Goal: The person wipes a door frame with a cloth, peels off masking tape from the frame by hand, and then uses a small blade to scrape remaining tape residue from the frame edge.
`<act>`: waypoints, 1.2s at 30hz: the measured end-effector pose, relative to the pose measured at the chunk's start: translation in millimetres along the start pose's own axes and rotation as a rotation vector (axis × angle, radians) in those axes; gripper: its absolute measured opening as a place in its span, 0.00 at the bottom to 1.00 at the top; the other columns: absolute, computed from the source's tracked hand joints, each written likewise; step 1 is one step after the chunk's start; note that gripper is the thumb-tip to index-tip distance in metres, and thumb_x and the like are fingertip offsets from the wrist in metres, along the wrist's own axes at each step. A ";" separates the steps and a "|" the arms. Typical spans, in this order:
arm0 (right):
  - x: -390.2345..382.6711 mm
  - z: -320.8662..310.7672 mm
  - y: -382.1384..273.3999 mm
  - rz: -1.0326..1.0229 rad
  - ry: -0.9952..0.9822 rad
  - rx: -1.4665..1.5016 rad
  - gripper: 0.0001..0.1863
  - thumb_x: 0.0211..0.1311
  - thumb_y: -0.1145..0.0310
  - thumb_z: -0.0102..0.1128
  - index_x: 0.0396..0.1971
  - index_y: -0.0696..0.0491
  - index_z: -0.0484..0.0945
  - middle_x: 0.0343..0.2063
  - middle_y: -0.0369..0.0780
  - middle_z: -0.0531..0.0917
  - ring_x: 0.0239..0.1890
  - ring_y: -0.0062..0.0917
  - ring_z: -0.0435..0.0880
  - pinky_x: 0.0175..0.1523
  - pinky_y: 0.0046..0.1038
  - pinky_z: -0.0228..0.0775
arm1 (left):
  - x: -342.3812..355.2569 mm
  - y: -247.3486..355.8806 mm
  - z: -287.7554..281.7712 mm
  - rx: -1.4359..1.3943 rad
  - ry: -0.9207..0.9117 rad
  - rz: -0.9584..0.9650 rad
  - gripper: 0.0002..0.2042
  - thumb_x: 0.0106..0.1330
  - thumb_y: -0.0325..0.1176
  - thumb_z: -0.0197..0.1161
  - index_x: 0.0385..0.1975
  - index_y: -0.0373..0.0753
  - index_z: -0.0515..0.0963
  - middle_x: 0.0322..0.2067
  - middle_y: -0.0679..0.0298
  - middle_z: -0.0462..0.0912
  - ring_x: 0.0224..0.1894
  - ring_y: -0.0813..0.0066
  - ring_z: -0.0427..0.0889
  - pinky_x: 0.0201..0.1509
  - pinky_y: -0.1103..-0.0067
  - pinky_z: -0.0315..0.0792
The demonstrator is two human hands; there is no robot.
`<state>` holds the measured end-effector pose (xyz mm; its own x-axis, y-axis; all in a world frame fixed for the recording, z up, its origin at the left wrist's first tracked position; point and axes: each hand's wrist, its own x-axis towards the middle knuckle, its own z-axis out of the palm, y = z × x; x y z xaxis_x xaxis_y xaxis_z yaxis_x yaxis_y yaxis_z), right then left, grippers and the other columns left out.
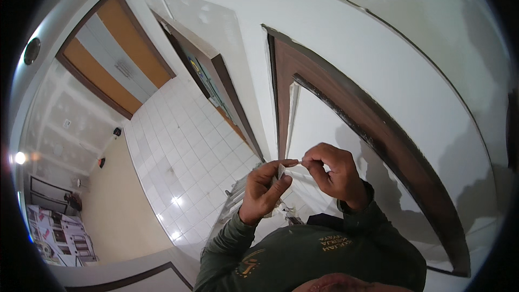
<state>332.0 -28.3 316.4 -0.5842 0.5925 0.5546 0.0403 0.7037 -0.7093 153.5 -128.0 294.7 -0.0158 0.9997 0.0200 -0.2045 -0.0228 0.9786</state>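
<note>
Both my hands are raised close together in front of my chest. My left hand (263, 189) pinches a small, flat, whitish piece (281, 171) between thumb and fingers, its index finger stretched toward the right hand. My right hand (336, 174) is closed, with thumb and fingertips pressed together beside the left index fingertip. A tiny thin bit may sit between the fingertips of both hands, too small to name. Just right of my hands stands a white wall panel edged by a dark brown wooden frame (373, 130).
Below my left forearm is a metal ladder-like frame (231, 197). White floor tiles (186, 157) stretch off to the left, toward an orange and grey double door (116, 54). A second doorway (219, 97) opens in the wall ahead. Patched wall panels (67, 119) stand far left.
</note>
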 end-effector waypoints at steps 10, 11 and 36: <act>-6.7 9.8 -2.2 0.076 0.092 0.087 0.07 0.56 0.86 0.58 0.33 0.60 0.75 0.27 0.42 0.81 0.28 0.25 0.81 0.35 0.23 0.73 | -0.1 -3.1 4.3 0.161 0.140 0.034 0.15 0.65 0.24 0.59 0.51 0.28 0.76 0.26 0.73 0.73 0.29 0.88 0.66 0.32 0.88 0.60; -6.4 9.7 -2.9 0.062 0.086 0.090 0.06 0.58 0.84 0.58 0.34 0.60 0.75 0.28 0.44 0.81 0.29 0.30 0.82 0.35 0.26 0.73 | 0.3 -7.4 3.1 0.162 0.133 0.026 0.15 0.65 0.24 0.59 0.51 0.28 0.76 0.26 0.73 0.73 0.29 0.88 0.66 0.32 0.88 0.60; -26.0 -52.8 -4.3 -0.049 0.094 -0.102 0.09 0.54 0.84 0.60 0.36 0.60 0.79 0.29 0.45 0.81 0.29 0.30 0.81 0.32 0.26 0.73 | 167.3 105.0 -12.4 0.423 0.274 0.266 0.12 0.70 0.33 0.53 0.34 0.29 0.77 0.14 0.66 0.74 0.14 0.87 0.65 0.18 0.86 0.59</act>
<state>389.8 -26.0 328.1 -0.5090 0.5876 0.6290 0.0991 0.7659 -0.6353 117.3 36.7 398.2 -0.2779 0.9193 0.2786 0.2499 -0.2108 0.9450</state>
